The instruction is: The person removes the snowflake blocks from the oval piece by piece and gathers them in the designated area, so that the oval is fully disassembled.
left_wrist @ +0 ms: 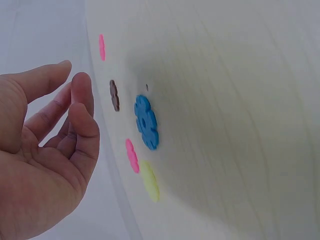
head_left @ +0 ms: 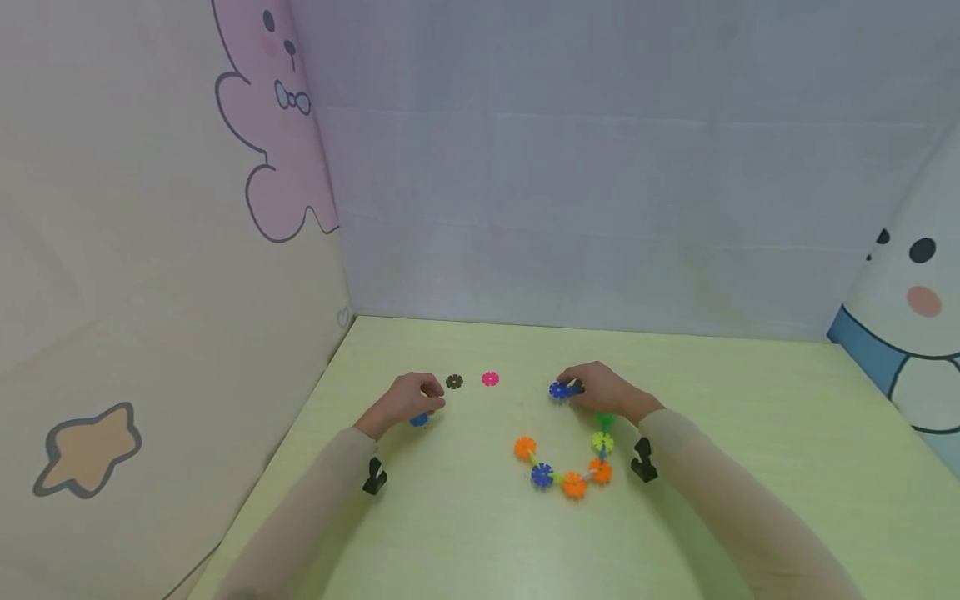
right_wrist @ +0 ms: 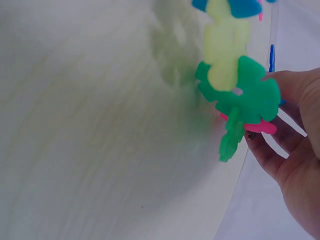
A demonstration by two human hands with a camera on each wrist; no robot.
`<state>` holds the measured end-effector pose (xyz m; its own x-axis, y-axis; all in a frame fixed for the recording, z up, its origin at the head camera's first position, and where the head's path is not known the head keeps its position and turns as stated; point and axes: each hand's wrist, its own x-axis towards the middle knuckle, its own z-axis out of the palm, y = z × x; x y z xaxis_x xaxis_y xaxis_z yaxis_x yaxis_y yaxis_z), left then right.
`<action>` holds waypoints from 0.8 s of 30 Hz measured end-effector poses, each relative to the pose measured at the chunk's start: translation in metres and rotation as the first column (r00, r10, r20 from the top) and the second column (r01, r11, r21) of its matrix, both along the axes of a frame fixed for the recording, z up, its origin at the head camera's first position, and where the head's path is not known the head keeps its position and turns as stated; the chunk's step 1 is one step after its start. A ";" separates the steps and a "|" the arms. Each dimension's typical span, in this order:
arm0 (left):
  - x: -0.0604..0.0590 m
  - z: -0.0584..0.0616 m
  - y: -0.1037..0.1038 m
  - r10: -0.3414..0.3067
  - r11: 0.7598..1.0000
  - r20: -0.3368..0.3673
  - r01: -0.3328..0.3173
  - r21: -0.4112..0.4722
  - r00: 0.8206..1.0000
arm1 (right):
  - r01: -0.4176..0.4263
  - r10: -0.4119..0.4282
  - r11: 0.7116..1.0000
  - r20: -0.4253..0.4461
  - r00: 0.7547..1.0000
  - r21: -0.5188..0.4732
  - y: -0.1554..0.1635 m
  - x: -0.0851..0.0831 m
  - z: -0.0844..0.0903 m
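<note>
A curved chain of flower-shaped plastic pieces [head_left: 573, 483] lies on the pale green table [head_left: 465, 533]; it has orange, blue, yellow-green and green links. My right hand [head_left: 573, 385] pinches a blue piece [head_left: 558, 389] at the chain's far end. In the right wrist view the green links [right_wrist: 240, 95] and a pink piece [right_wrist: 260, 127] stand in front of my palm [right_wrist: 295, 170]. My left hand [head_left: 427, 396] hovers with loosely bent fingers [left_wrist: 80, 90] and holds nothing. It is nearest to a loose blue piece [left_wrist: 146, 122].
Loose pieces lie near the left hand: brown [head_left: 453, 382], pink [head_left: 490, 378], and in the left wrist view another pink [left_wrist: 132, 156] and a yellow one [left_wrist: 150, 181]. Cartoon-printed walls enclose the table on the left, back and right.
</note>
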<state>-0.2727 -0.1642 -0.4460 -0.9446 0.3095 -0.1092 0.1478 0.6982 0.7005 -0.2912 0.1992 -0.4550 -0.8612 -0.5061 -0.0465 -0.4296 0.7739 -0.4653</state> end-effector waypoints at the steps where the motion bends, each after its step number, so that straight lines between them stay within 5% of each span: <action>1: -0.001 0.001 0.005 -0.008 1.000 0.007 0.008 0.005 1.000 | 0.004 -0.004 1.000 0.005 1.000 0.001 -0.001 0.000 0.000; 12: -0.008 0.002 0.056 -0.116 0.992 0.046 0.113 0.057 0.992 | 0.015 -0.015 1.000 0.013 1.000 -0.004 -0.004 0.000 0.000; 24: -0.018 -0.008 0.104 -0.121 0.992 0.089 0.117 0.047 0.989 | -0.037 0.035 0.999 -0.049 0.998 -0.030 -0.005 -0.001 0.000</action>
<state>-0.2909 -0.0599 -0.4543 -0.8874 0.4252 -0.1781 0.1620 0.6495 0.7429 -0.2923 0.1945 -0.4547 -0.8432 -0.5375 0.0106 -0.4794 0.7429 -0.4671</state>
